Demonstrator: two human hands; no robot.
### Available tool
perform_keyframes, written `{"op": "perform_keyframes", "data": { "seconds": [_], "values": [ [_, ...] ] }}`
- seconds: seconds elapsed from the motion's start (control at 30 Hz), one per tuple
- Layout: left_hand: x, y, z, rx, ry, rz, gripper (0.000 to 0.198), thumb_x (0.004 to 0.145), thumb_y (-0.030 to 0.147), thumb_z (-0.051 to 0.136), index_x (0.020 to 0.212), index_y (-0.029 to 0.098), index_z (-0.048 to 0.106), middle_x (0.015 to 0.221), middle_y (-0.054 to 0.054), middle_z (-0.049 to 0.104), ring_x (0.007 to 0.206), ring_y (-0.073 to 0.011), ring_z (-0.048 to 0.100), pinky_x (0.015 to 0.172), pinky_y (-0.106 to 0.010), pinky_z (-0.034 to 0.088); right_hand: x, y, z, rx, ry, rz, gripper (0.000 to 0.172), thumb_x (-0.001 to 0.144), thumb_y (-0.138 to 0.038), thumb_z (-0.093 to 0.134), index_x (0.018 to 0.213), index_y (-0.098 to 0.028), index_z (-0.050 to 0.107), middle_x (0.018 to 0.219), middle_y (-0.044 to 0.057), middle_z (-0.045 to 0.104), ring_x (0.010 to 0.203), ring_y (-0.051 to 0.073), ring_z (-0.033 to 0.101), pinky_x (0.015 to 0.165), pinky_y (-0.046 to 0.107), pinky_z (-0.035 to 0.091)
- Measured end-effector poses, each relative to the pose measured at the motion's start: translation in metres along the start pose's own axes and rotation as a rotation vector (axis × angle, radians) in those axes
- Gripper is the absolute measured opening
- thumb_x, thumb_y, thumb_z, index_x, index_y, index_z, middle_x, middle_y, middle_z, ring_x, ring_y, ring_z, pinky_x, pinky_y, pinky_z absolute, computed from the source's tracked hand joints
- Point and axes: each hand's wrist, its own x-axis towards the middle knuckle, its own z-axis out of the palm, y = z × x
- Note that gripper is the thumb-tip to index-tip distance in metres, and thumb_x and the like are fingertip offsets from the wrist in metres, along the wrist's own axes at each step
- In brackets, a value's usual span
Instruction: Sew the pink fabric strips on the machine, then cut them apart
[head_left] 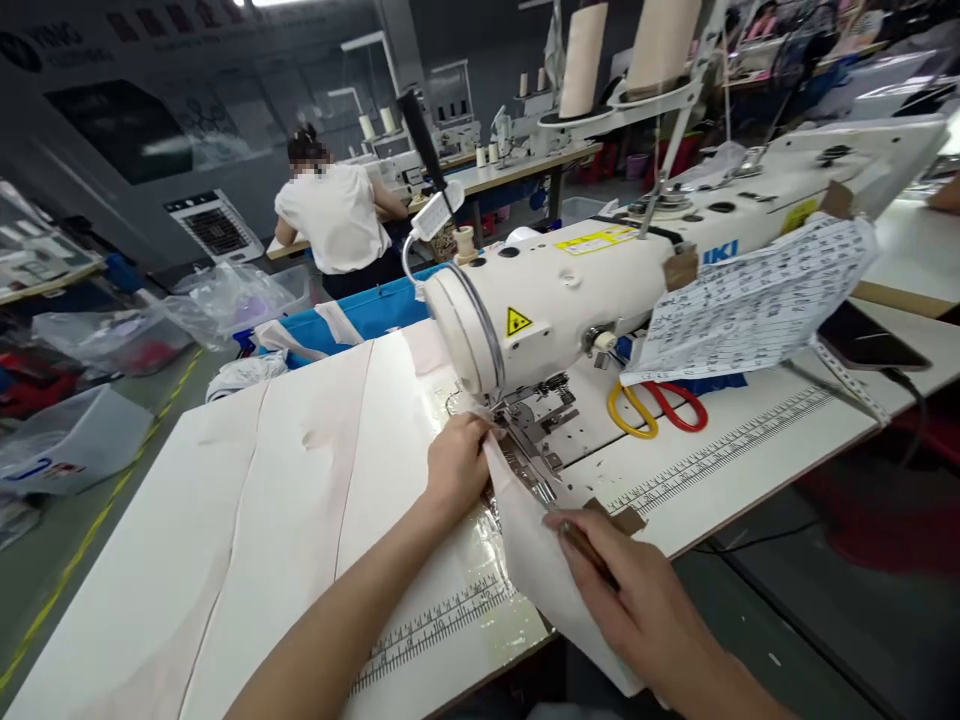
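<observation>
A pale pinkish-white cloth (536,560) runs from the needle area of a white sewing machine (540,300) down over the table's front edge. My left hand (457,460) is closed on the cloth's far end, close under the machine head; its fingertips are partly hidden. My right hand (637,590) is closed at the cloth's right edge, nearer to me. Tucked in its grip is a slim brown tool (589,555), its kind unclear. Metal presser and feed parts (536,470) lie between the hands, beside the cloth.
Scissors with yellow and red handles (679,405) lie behind my right hand, below a handwritten sheet (750,300) hanging from the machine. A phone (874,337) rests farther right. Thread cones (583,60) stand above. Another person (334,215) sits at a machine beyond a blue bin (367,315).
</observation>
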Motion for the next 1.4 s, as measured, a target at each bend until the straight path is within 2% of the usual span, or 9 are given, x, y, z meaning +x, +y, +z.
{"op": "perform_keyframes", "data": {
  "seconds": [0.13, 0.27, 0.37, 0.53, 1.03, 1.4],
  "values": [
    [0.002, -0.013, 0.003, -0.339, 0.004, -0.091, 0.014, 0.088, 0.025, 0.063, 0.077, 0.02, 0.07, 0.087, -0.004, 0.07, 0.087, -0.0218, 0.066, 0.074, -0.033, 0.053, 0.013, 0.026, 0.001, -0.183, -0.058, 0.172, 0.03, 0.104, -0.03, 0.034, 0.116, -0.015, 0.056, 0.082, 0.006, 0.074, 0.06, 0.019, 0.068, 0.047, 0.027, 0.045],
    [0.003, -0.017, 0.005, -0.432, -0.011, -0.113, 0.017, 0.087, 0.031, 0.061, 0.078, 0.021, 0.071, 0.088, -0.005, 0.071, 0.089, -0.0222, 0.066, 0.076, -0.034, 0.052, 0.029, 0.035, 0.01, -0.279, -0.051, 0.135, 0.032, 0.102, -0.024, 0.034, 0.119, -0.012, 0.058, 0.092, 0.008, 0.076, 0.063, 0.02, 0.069, 0.051, 0.028, 0.045],
    [0.004, -0.016, 0.005, -0.444, -0.012, -0.124, 0.019, 0.087, 0.034, 0.06, 0.076, 0.022, 0.07, 0.086, -0.005, 0.07, 0.087, -0.0223, 0.065, 0.075, -0.034, 0.05, 0.035, 0.036, 0.016, -0.306, -0.012, 0.08, 0.032, 0.1, -0.021, 0.035, 0.117, -0.015, 0.062, 0.099, 0.008, 0.076, 0.068, 0.018, 0.069, 0.054, 0.028, 0.046],
    [0.005, -0.015, 0.004, -0.429, -0.032, -0.128, 0.022, 0.088, 0.036, 0.058, 0.074, 0.022, 0.068, 0.085, -0.004, 0.069, 0.086, -0.022, 0.064, 0.075, -0.033, 0.049, 0.035, 0.038, 0.02, -0.339, 0.018, 0.074, 0.033, 0.1, -0.02, 0.035, 0.113, -0.016, 0.064, 0.095, 0.007, 0.076, 0.068, 0.018, 0.069, 0.052, 0.027, 0.045],
    [0.005, -0.013, 0.002, -0.434, -0.047, -0.14, 0.021, 0.087, 0.035, 0.058, 0.074, 0.022, 0.067, 0.085, -0.004, 0.069, 0.087, -0.0223, 0.063, 0.076, -0.035, 0.048, 0.039, 0.039, 0.024, -0.387, -0.009, 0.097, 0.03, 0.1, -0.02, 0.037, 0.111, -0.016, 0.065, 0.095, 0.008, 0.076, 0.068, 0.019, 0.07, 0.051, 0.028, 0.046],
    [0.007, -0.016, 0.003, -0.359, -0.062, -0.073, 0.018, 0.086, 0.036, 0.061, 0.076, 0.023, 0.068, 0.09, -0.005, 0.07, 0.091, -0.0222, 0.065, 0.081, -0.036, 0.051, 0.04, 0.04, 0.024, -0.363, -0.039, 0.077, 0.033, 0.103, -0.022, 0.035, 0.117, -0.014, 0.064, 0.097, 0.01, 0.075, 0.069, 0.019, 0.07, 0.05, 0.027, 0.044]
  ]
}}
